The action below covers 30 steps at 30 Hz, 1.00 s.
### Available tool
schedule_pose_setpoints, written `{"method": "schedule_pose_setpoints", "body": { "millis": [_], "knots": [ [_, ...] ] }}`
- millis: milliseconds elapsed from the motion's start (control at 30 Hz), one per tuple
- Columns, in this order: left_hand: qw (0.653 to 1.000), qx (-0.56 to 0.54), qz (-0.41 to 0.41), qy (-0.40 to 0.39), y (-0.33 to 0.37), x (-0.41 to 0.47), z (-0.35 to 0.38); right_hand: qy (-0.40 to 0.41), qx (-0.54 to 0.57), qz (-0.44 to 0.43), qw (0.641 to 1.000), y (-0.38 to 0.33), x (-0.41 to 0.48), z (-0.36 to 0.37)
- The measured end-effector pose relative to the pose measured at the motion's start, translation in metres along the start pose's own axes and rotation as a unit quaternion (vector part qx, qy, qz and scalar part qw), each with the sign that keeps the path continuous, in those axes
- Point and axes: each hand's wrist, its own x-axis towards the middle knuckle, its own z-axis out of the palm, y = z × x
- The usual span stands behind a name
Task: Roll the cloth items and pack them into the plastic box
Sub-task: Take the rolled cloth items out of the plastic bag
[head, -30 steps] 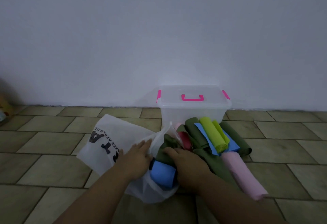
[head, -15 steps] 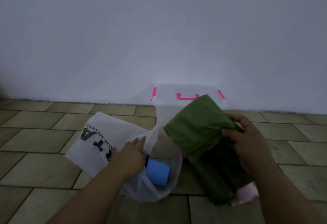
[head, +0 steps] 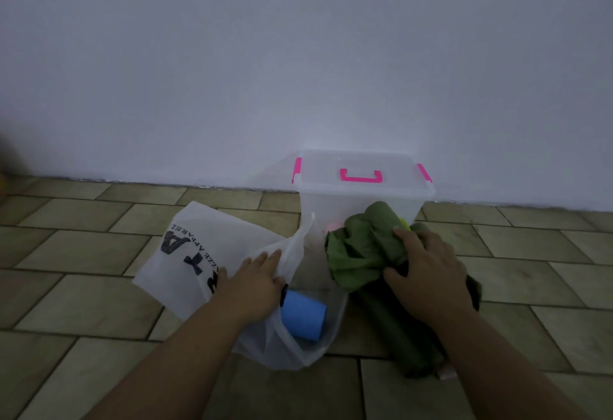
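We are kneeling over a floor (head: pixel 83 253) of matte olive tiles. The clear plastic box (head: pixel 361 200), lidded with pink clips, is standing against the wall. Our left hand (head: pixel 255 283) is lying flat, fingers spread, on a limp translucent bag (head: pixel 199 253) holding one smooth blue cloth roll (head: pixel 303 318). Our right hand (head: pixel 428 270) is gripping crumpled green cloth (head: pixel 358 250) before the box.
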Motion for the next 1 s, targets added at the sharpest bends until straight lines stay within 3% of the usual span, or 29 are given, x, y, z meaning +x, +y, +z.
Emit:
{"method": "schedule_pose_setpoints", "body": {
  "millis": [67,133,167,233,300,400,667,733,867,933,1000],
  "knots": [
    [1.0,0.002,0.002,-0.003,0.0,-0.002,-0.001,0.05,0.004,-0.02,0.999,-0.011,-0.007,-0.007],
    [1.0,0.003,0.005,0.0,0.0,-0.003,-0.002,0.101,0.071,-0.116,0.986,-0.031,-0.018,-0.007],
    [1.0,0.003,0.005,0.001,0.001,-0.004,-0.002,0.083,0.106,-0.174,0.975,-0.043,-0.025,-0.004],
    [1.0,0.006,0.005,0.002,0.002,-0.006,-0.003,-0.034,0.132,-0.262,0.956,-0.068,-0.039,0.01],
    [1.0,0.011,0.004,0.002,0.003,-0.008,-0.003,-0.145,0.11,-0.278,0.943,-0.085,-0.047,0.028],
    [1.0,0.003,0.002,0.003,0.002,-0.011,-0.002,-0.207,0.096,-0.246,0.942,-0.094,-0.047,0.044],
    [0.999,-0.035,0.002,0.011,-0.005,-0.01,0.002,-0.185,0.158,-0.162,0.956,-0.043,-0.044,-0.019],
    [1.0,-0.016,0.0,0.009,-0.002,-0.008,0.004,-0.138,0.214,-0.111,0.961,-0.016,-0.038,-0.047],
    [1.0,0.011,-0.004,0.019,0.001,-0.006,0.01,0.057,0.332,0.048,0.94,0.032,-0.012,-0.069],
    [1.0,0.012,-0.006,0.019,0.0,-0.006,0.012,0.148,0.287,0.121,0.939,0.045,0.002,-0.057],
    [1.0,0.01,-0.012,0.019,-0.001,-0.006,0.012,0.149,0.23,0.144,0.951,0.046,0.011,-0.038]
  ]
}}
